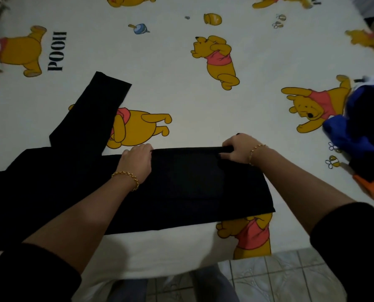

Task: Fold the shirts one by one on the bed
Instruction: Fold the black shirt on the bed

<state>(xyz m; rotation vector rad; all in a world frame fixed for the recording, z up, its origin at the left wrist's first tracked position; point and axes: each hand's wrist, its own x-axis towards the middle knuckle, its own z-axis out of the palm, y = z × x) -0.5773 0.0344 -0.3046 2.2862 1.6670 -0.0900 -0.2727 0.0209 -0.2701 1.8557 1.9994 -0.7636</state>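
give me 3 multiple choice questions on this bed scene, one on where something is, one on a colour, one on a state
1. Where does the pile of unfolded clothes lie?
A. at the bed's right edge
B. under the black shirt
C. on the floor

2. What colour is the shirt being folded?
A. white
B. black
C. orange

3. How is the shirt's long sleeve?
A. tucked under the body
B. rolled up
C. stretched out away from the person

Answers:
1 A, the blue and orange heap sits at the right of the sheet.
2 B, the cloth is black.
3 C, the sleeve lies flat, while the left hand and right hand grip the far folded edge.
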